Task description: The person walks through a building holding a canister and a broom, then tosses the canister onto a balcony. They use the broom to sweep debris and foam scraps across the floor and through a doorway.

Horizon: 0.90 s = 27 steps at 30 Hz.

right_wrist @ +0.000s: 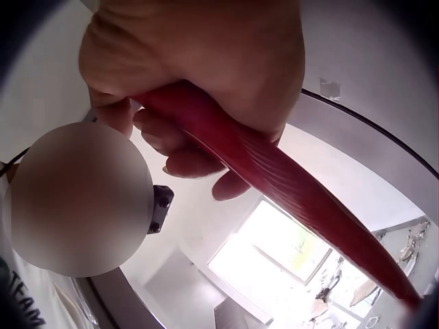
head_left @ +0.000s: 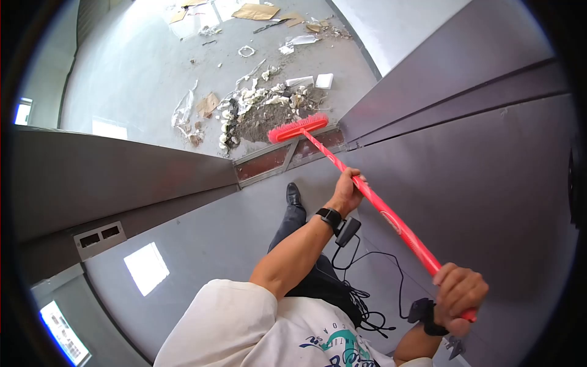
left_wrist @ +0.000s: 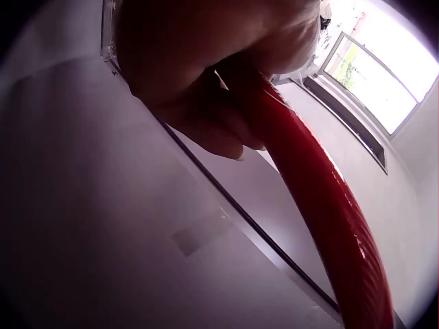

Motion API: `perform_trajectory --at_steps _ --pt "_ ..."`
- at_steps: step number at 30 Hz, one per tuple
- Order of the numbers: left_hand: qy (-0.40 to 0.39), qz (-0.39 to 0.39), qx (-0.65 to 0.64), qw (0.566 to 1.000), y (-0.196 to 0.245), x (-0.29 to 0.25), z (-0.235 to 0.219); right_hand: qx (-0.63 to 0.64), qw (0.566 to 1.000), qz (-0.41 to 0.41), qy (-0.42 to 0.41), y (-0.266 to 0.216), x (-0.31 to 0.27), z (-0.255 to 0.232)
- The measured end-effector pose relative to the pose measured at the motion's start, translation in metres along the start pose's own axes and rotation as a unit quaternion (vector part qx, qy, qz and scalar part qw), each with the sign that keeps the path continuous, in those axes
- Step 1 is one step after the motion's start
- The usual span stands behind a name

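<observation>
A red broom [head_left: 391,214] runs diagonally across the head view, its long handle ending at the lower right. The broom's head [head_left: 298,128], with pink bristles, is by the doorway threshold, beside the near edge of a pile of dirt and crumpled scraps [head_left: 263,119]. My left hand [head_left: 348,191] grips the handle partway along; in the left wrist view its fingers [left_wrist: 212,137] curl round the red shaft. Near the handle's top end, my right hand [head_left: 460,292] holds it in a fist. The right wrist view shows that hand [right_wrist: 199,62] wrapped round the shaft.
Dark panels [head_left: 122,183] flank the doorway on both sides, with the threshold strip [head_left: 263,166] between them. Beyond lie cardboard pieces [head_left: 255,12] and white scraps. A black shoe [head_left: 293,194] stands on the near floor. A loose black cable [head_left: 367,306] hangs by the body.
</observation>
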State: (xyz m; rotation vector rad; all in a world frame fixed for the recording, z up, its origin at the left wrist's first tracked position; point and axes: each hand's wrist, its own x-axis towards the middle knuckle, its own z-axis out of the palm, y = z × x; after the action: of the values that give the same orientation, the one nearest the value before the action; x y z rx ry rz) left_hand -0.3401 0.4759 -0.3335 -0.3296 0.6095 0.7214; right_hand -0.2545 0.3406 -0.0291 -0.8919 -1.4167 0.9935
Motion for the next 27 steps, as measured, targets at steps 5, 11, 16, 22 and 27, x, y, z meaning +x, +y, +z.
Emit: perform_trajectory --at_steps 5,11,16,22,27 --pt "-0.012 -0.036 0.004 0.999 -0.009 -0.009 0.024 0.02 0.996 -0.024 0.084 -0.016 0.025 -0.01" --pt "0.05 0.039 0.002 0.998 0.087 0.075 -0.004 0.076 0.995 -0.015 0.06 0.064 0.108 0.01" --pt "0.024 -0.011 0.008 1.0 0.205 0.114 0.003 0.069 0.997 -0.001 0.027 0.125 0.179 0.042" --pt "0.061 -0.001 0.057 0.996 0.247 0.14 0.073 0.07 0.992 -0.009 0.108 0.146 0.251 0.03" --pt "0.073 0.007 0.107 0.992 0.28 0.161 0.078 0.041 0.989 0.004 0.142 0.164 0.256 0.043"
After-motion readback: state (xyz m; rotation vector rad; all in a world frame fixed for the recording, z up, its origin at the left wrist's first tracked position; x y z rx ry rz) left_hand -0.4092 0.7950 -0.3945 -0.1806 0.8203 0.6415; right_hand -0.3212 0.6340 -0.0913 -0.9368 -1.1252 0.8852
